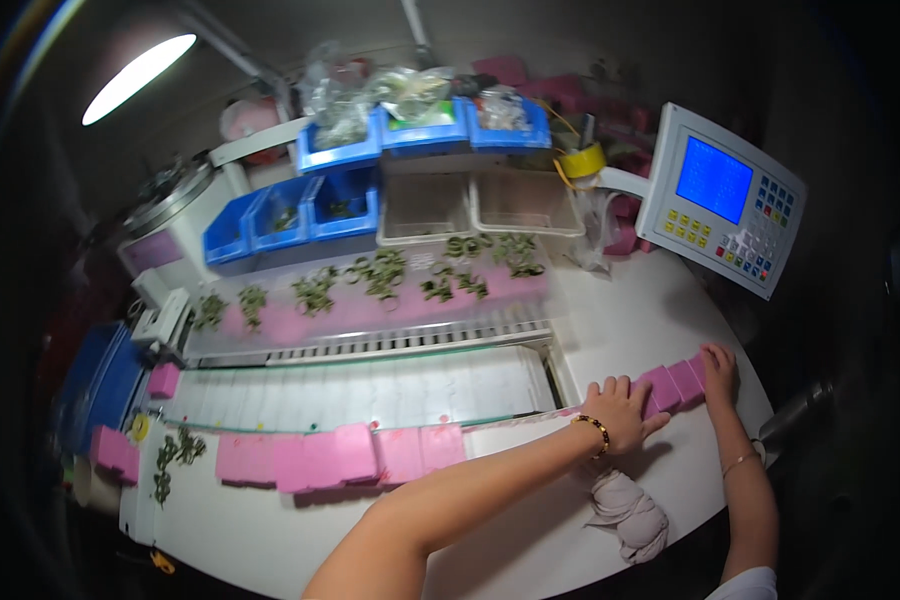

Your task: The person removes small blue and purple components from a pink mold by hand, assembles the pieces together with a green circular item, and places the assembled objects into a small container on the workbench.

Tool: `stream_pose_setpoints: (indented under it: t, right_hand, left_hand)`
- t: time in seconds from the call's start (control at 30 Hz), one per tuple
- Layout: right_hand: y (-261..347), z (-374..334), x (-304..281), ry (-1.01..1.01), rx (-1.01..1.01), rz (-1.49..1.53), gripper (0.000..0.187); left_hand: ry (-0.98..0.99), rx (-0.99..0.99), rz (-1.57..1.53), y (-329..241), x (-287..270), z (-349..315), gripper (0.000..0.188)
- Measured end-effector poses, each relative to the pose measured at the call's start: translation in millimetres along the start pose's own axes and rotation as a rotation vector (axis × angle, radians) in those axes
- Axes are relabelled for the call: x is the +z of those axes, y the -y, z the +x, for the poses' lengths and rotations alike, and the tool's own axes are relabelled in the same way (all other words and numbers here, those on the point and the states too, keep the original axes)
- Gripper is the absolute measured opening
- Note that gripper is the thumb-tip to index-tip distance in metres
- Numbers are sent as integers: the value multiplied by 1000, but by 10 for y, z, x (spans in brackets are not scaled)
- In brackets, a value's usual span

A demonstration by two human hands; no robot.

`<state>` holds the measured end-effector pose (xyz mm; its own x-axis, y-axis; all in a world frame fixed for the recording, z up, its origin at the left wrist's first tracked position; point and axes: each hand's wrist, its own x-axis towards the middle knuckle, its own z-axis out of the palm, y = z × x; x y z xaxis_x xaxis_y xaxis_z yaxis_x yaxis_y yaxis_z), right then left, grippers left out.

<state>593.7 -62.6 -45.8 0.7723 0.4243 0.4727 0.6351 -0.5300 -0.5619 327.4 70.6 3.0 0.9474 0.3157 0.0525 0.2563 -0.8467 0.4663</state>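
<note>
Toward the right side of the white table, a short overlapping row of pink rectangular pieces [672, 387] lies between my two hands. My left hand [620, 412], wearing a dark beaded bracelet, grips the left end of that row, its thumb along the near edge. At the right end my right hand [719, 378] has its fingers closed around the last piece; a thin bangle is on that wrist. Whether the pieces are folded paper or soft pads I cannot tell. More pink pieces [335, 457] lie in a longer overlapping row along the table's near left part.
Behind the hands stands a tilted control panel [722, 200] with a blue screen. A long glass-edged tray [360, 388] spans the middle. Blue bins [340, 200] rise behind it. Green ring-like bits [375, 270] lie on a clear sloped cover. A crumpled pale cloth [630, 515] sits below my left wrist.
</note>
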Motion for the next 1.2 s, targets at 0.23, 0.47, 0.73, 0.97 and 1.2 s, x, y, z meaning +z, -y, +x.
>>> stream_pose_setpoints:
  t: [0.23,0.47,0.73,0.97,1.2]
  right_hand:
    - [110,-353,-349,256,-175,-331,38]
    - [980,-1040,-628,253,-157,235,43]
    - [1845,-2533,-951,155,-749,26,22]
    - [2313,-3221,-756,185,-914,163,14]
    - [2479,-3318,-631,132,-861,215,13]
  left_hand:
    - [-431,61,-141,-21,-116,-586,62]
    - [-565,233,-181,98,-626,-2455,62]
    - [-699,-98,49,586,-634,-4146,55]
    - [-825,-368,247,972,-566,-4868,29]
    - [-912,-508,355,1019,-457,-4842,24]
